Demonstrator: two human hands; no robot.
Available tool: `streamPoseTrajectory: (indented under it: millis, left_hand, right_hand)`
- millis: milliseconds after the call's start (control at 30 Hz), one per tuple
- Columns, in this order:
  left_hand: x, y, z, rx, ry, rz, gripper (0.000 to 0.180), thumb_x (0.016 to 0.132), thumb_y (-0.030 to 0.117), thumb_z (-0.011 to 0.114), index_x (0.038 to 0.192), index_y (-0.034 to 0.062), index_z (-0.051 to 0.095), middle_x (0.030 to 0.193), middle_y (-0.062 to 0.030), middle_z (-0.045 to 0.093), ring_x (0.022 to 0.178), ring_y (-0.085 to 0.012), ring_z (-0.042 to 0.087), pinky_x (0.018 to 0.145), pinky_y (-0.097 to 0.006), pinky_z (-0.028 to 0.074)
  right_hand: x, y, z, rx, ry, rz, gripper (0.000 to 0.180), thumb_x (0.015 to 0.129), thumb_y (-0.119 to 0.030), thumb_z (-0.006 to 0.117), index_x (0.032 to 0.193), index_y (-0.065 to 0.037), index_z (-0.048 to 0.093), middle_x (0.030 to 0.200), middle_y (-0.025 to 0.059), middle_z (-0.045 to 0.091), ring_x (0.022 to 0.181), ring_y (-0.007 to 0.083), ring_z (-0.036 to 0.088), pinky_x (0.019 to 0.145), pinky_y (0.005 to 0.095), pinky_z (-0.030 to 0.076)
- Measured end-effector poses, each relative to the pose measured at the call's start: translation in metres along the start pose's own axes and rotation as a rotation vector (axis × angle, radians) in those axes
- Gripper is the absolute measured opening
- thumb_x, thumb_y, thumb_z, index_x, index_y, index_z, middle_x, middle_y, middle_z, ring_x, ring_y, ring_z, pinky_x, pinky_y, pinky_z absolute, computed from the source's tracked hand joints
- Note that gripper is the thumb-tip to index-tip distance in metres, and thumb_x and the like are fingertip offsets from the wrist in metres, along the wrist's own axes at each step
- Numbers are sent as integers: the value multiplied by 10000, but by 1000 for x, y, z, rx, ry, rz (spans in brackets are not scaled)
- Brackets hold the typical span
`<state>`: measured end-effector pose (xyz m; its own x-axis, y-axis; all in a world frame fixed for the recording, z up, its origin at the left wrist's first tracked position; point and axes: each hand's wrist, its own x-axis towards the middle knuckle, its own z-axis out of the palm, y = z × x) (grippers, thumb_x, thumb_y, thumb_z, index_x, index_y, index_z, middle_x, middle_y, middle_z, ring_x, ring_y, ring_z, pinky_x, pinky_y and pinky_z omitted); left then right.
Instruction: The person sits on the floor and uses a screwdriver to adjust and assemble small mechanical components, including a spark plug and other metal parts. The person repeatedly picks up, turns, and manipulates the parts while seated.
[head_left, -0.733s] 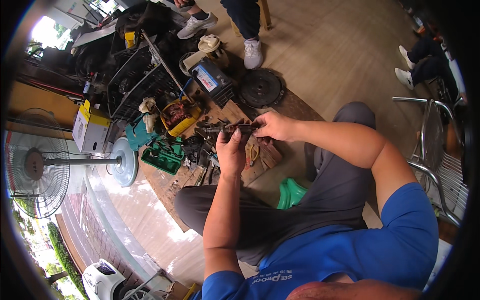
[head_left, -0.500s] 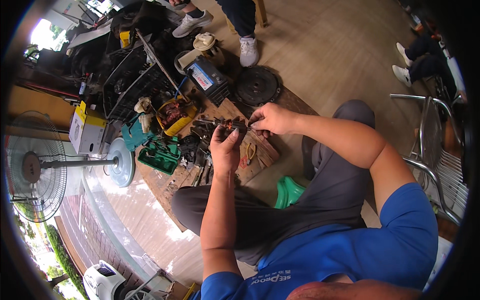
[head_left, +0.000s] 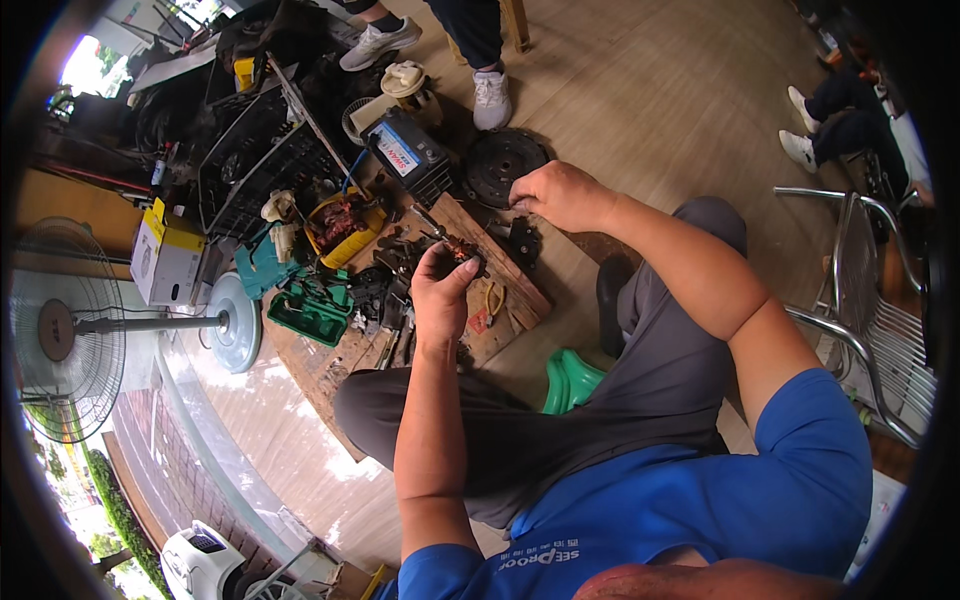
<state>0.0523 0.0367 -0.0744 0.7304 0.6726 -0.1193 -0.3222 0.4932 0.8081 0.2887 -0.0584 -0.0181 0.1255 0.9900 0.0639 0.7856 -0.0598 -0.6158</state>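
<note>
While the person sits low over a wooden board laid on the plank floor, the left hand is closed around the lower end of a motor armature, a slim metal shaft with a coppery wound section. Its long axis runs up and to the left, away from the body, with the bare shaft tip pointing toward the car battery. The right hand is off the armature, to its right and a little farther out, hovering over a small dark bracket-like part near the dark round clutch disc. Its fingers are curled downward, as if pinching something small, but I cannot tell whether they hold anything. So the left hand alone carries the shaft, and the right is the nearer one to the loose parts on the board's far edge.

Around the left hand lie dark tools, a green plastic tool case and a yellow tub of parts. A standing fan is off to the left, a metal chair to the right, and another person's white sneakers are beyond the board.
</note>
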Motion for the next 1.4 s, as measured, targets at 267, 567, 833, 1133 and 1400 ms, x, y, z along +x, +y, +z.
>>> streamPoseTrajectory:
  millis: [267,567,833,1133,1400]
  left_hand:
    - [-3,5,9,313,11,13,311,821,-43,724,1116,-26,628,996,-53,692,888,-128,645,841,-273,519]
    - [-4,3,13,434,-10,-8,306,794,-56,745,1078,-19,635,953,-36,684,864,-112,635,793,-254,522]
    - [-5,0,9,534,-2,27,266,777,-55,758,1003,1,628,927,-17,671,848,-95,616,784,-241,510]
    - [-3,-3,5,1099,13,214,334,705,58,796,1010,-5,675,888,-102,705,811,-180,679,761,-305,536]
    - [0,0,8,1031,186,11,388,698,133,840,997,-26,652,883,-103,708,816,-176,675,768,-305,533]
  right_hand:
    - [-3,4,18,64,-33,-9,274,845,-106,654,1106,-23,656,974,188,699,949,360,669,838,430,522]
    - [-8,-4,47,278,-152,-158,565,797,-79,642,1345,1,531,1222,223,638,1132,318,631,972,382,486]
    - [-4,-9,41,268,-211,-23,289,883,-176,625,1120,-23,689,1033,215,695,986,345,671,868,401,515]
    - [-9,-40,18,101,-290,0,229,869,-203,646,1001,-33,725,915,182,705,839,331,684,770,388,528]
    - [-15,-38,25,-130,-208,-113,177,885,-206,622,937,-74,727,872,156,700,832,362,667,757,457,530]
